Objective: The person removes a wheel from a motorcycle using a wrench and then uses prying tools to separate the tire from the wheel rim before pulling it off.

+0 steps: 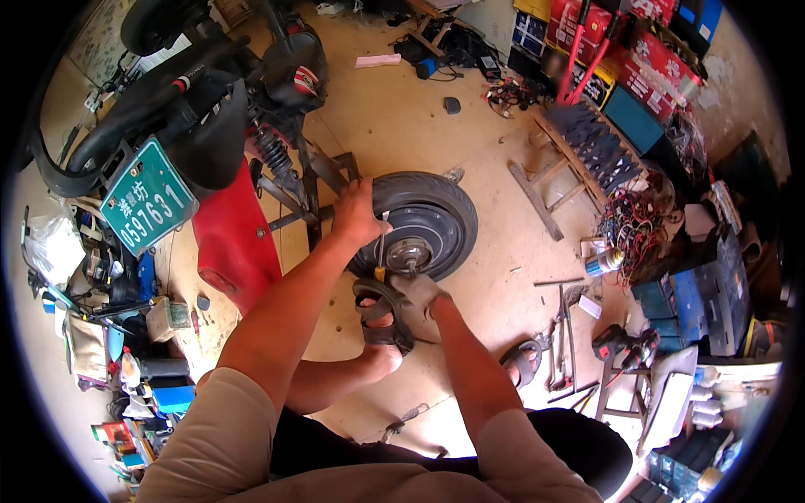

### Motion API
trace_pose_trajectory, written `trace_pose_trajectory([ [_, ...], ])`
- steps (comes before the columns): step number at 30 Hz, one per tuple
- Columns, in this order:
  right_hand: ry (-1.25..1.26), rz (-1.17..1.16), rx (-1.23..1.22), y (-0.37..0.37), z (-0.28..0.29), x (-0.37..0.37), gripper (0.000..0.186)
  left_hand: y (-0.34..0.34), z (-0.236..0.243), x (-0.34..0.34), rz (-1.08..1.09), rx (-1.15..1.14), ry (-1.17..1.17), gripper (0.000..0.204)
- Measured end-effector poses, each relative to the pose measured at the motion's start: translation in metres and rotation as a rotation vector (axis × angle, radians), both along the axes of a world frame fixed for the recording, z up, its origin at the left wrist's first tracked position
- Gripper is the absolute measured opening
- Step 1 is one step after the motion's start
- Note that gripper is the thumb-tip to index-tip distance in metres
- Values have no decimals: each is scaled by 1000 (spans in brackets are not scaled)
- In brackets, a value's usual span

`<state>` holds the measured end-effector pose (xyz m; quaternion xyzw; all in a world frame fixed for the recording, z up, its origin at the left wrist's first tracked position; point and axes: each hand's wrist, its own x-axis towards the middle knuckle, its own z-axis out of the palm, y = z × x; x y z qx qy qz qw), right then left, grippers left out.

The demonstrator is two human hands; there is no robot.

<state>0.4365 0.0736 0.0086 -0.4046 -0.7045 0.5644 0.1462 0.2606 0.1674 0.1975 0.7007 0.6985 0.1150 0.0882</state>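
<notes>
A head-worn fisheye looks down, its rim seemingly blurred.

And there's the wheel (444, 201), squarely on the floor (369, 101): left hand (355, 216) at its nine o'clock, right hand (417, 293) at six, sandalled foot (392, 329) just beside that. Scooter (218, 138) at ten, wire tangle (637, 220) at three, cordless drill (622, 345) at four, up on a stool (604, 391)!
</notes>
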Motion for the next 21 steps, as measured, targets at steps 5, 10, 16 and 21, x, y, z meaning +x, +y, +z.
trace_pose_trajectory([
  [5, -1063, 69, 13, -114, -32, 58, 53, -9, 6, -1, 69, -64, -17, 113],
  [10, -1062, -130, -41, -165, -30, 110, 58, -15, 7, 7, 72, -2, -6, 114],
  [16, -886, 32, -171, -95, 85, 137, 64, -30, 9, 1, 40, 27, -59, 119],
  [21, -808, 245, 95, -30, 171, 219, 59, -31, 5, 2, 31, -13, -106, 121],
])
